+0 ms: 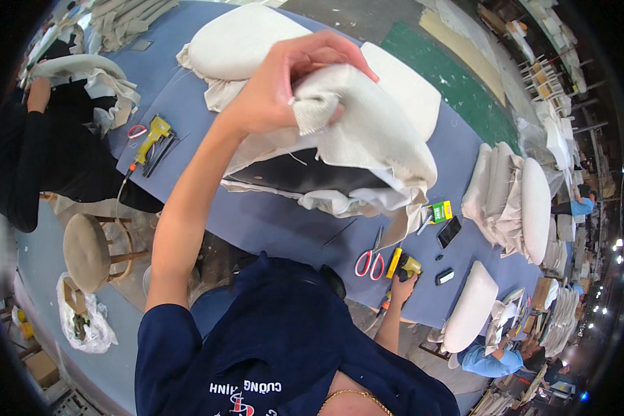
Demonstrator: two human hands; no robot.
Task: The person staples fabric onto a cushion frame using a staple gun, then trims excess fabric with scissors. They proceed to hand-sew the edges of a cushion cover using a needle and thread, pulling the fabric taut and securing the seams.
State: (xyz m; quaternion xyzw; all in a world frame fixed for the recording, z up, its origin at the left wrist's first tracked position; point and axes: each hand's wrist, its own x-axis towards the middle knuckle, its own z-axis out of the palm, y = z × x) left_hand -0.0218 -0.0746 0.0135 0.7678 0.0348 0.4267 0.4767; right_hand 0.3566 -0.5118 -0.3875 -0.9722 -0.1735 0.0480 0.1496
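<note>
My left hand (281, 90) is closed on the edge of a cream fabric-covered seat cushion (388, 132), holding it tilted above the blue table. The cushion's dark underside (305, 173) shows, with loose fabric and white lining hanging around it. Lower down, near the table's front edge, my right hand (401, 288) is wrapped round a yellow staple gun (410, 266). Just left of it lie scissors (369, 263) with red and white handles. A thin dark rod (338, 234) rests nearby.
More covered cushions (243, 41) lie on the blue table (208, 229), with a stack (509, 201) at the right. A green box (439, 211) and a phone (448, 232) sit close by. At left, a co-worker (55, 152) handles another cushion beside a second staple gun (152, 142).
</note>
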